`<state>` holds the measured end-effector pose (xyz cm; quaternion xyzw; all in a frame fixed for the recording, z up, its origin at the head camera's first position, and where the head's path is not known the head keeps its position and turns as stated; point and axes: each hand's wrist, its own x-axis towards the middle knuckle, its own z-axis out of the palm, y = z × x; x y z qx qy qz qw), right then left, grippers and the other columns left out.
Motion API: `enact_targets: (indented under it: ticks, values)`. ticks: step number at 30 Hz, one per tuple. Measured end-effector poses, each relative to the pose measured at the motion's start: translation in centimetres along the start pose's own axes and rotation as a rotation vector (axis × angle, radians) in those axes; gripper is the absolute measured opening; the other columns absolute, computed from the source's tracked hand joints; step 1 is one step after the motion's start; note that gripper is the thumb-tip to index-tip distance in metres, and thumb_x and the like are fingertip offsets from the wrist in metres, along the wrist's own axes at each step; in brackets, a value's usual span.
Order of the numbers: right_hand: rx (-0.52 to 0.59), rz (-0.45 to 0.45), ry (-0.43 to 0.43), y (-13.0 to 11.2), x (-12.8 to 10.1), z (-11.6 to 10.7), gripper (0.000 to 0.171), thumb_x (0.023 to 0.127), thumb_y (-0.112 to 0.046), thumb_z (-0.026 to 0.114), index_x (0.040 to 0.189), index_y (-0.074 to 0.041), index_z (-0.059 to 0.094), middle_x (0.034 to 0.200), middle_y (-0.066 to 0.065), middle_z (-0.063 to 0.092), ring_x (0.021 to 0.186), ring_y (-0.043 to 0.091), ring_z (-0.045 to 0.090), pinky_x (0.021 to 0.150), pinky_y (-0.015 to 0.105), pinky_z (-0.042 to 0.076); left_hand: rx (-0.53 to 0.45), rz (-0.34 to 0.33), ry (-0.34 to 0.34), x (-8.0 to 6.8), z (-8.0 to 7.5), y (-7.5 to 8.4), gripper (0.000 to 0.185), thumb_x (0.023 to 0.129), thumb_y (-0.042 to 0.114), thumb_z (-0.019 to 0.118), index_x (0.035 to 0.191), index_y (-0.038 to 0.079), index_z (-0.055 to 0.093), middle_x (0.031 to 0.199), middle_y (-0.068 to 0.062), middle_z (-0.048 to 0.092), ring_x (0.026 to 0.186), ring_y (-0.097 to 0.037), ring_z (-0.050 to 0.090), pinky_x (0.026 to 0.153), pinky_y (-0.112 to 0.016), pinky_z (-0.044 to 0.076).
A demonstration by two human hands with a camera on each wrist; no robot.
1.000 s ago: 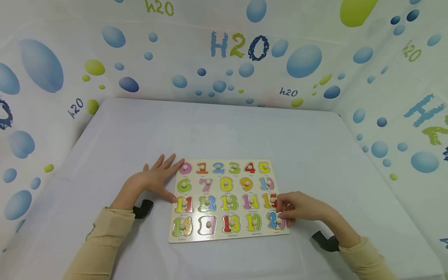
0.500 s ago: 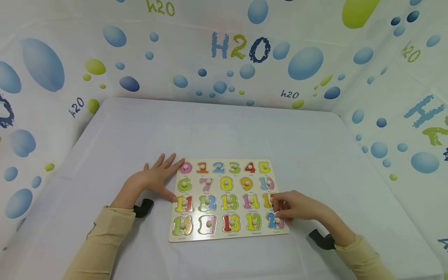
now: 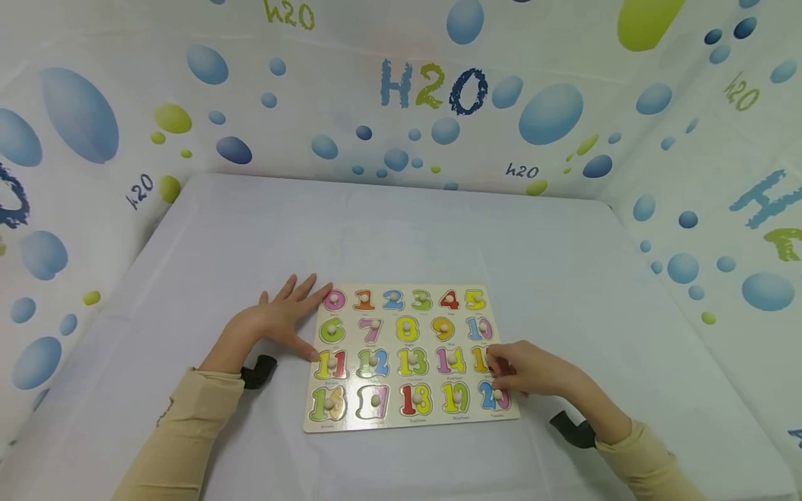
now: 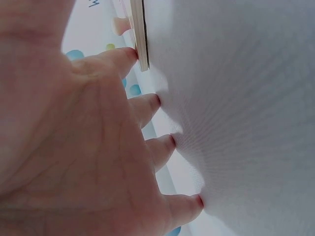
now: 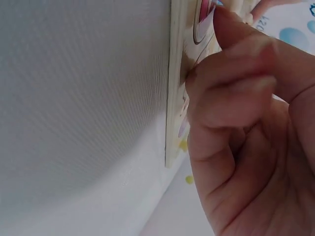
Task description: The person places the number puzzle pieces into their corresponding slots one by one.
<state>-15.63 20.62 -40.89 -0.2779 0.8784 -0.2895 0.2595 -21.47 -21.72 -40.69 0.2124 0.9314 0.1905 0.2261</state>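
A wooden number puzzle board (image 3: pixel 395 423) lies flat, with colourful knobbed number pieces in its slots. My left hand (image 3: pixel 278 319) has its fingers spread along the board's left side. Its index fingertip is at the top left corner and its thumb touches the left edge. In the left wrist view, several fingertips (image 4: pixel 189 206) press on the white cloth. Over the board's right edge, my right hand (image 3: pixel 532 369) has curled fingers on the number 15 piece (image 3: pixel 480 360), hiding its knob and right half. The right thumb is just above the number 20 piece (image 3: pixel 489 395).
A white cloth (image 3: pixel 388 229) covers the table around the board. Behind and at both sides stands a white curtain (image 3: pixel 282 132) with blue and green drops and H2O lettering. Each wrist carries a black mount, such as the right one (image 3: pixel 573 430).
My right hand has shifted slightly left over the number 15 piece, covering its red digit more. The left hand keeps its place at the board's edge.
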Motion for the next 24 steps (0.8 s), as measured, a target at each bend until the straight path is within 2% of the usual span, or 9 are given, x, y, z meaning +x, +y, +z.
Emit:
enact_targets:
  ticks: [4,7,9,13,15,18,21,24]
  values:
    - [-0.017,0.002,-0.001,0.2,0.2,0.1,0.027,0.083,-0.017,0.072,0.078,-0.015,0.046,0.064,-0.006,0.046,0.049,0.007,0.046,0.042,0.023,0.042,-0.002,-0.002,-0.003,-0.1,0.0,0.0,0.118,0.061,0.049,0.084,0.149,0.006,0.017,0.152,-0.024,0.0,0.134,-0.046,-0.01,0.093,-0.073,-0.003]
    - [-0.023,-0.023,0.032,0.7,0.5,-0.3,0.023,0.084,-0.019,0.072,0.079,-0.017,0.049,0.067,-0.008,0.049,0.056,0.007,0.049,0.047,0.022,0.042,-0.002,-0.002,-0.008,0.0,0.0,-0.1,0.118,0.062,0.049,0.083,0.149,0.006,0.017,0.152,-0.024,0.0,0.134,-0.046,-0.01,0.093,-0.074,-0.003]
    - [-0.052,-0.039,0.101,1.4,0.6,-1.1,0.019,0.086,-0.019,0.07,0.082,-0.017,0.052,0.07,-0.009,0.05,0.063,0.008,0.05,0.051,0.022,0.043,0.003,-0.003,-0.009,0.1,0.1,-0.1,0.117,0.062,0.049,0.083,0.149,0.006,0.017,0.152,-0.023,0.0,0.134,-0.046,-0.01,0.094,-0.074,-0.002]
    - [-0.162,-0.038,0.316,2.5,0.6,-3.6,0.012,0.088,-0.011,0.067,0.095,-0.01,0.058,0.08,-0.006,0.057,0.074,0.014,0.054,0.062,0.028,0.047,0.009,-0.01,-0.012,0.4,0.0,-0.2,0.119,0.062,0.05,0.083,0.149,0.007,0.015,0.153,-0.023,-0.001,0.135,-0.046,-0.01,0.094,-0.073,-0.002]
    - [-0.206,-0.022,0.393,2.8,0.4,-4.7,0.018,0.088,-0.007,0.066,0.104,-0.004,0.058,0.089,0.001,0.061,0.082,0.018,0.057,0.068,0.034,0.05,0.007,-0.013,-0.021,0.5,0.0,-0.2,0.121,0.062,0.051,0.082,0.15,0.007,0.012,0.153,-0.023,-0.001,0.135,-0.045,-0.01,0.094,-0.073,-0.003]
    - [-0.234,-0.005,0.448,2.8,0.2,-6.1,0.03,0.088,-0.007,0.066,0.114,0.002,0.056,0.104,0.013,0.062,0.097,0.027,0.057,0.08,0.045,0.049,0.001,0.004,-0.034,0.7,-0.3,-0.5,0.12,0.067,0.054,0.078,0.15,0.006,0.006,0.152,-0.024,0.0,0.134,-0.047,-0.008,0.094,-0.074,0.001]
    - [-0.242,0.001,0.463,2.4,-0.1,-7.0,0.041,0.09,-0.013,0.064,0.126,0.003,0.05,0.122,0.019,0.055,0.114,0.035,0.049,0.091,0.052,0.041,-0.015,0.046,0.03,0.8,-1.2,-0.6,0.109,0.077,0.051,0.071,0.15,0.006,0.004,0.152,-0.026,0.0,0.135,-0.047,-0.006,0.096,-0.072,0.003]
    - [-0.251,-0.004,0.456,1.6,-0.3,-7.8,0.055,0.094,-0.022,0.06,0.139,0.0,0.039,0.139,0.02,0.041,0.129,0.037,0.033,0.1,0.055,0.03,-0.031,0.13,0.199,0.9,-3.0,-0.2,0.092,0.087,0.044,0.063,0.151,0.007,0.008,0.153,-0.022,0.0,0.137,-0.041,-0.005,0.101,-0.066,0.002]
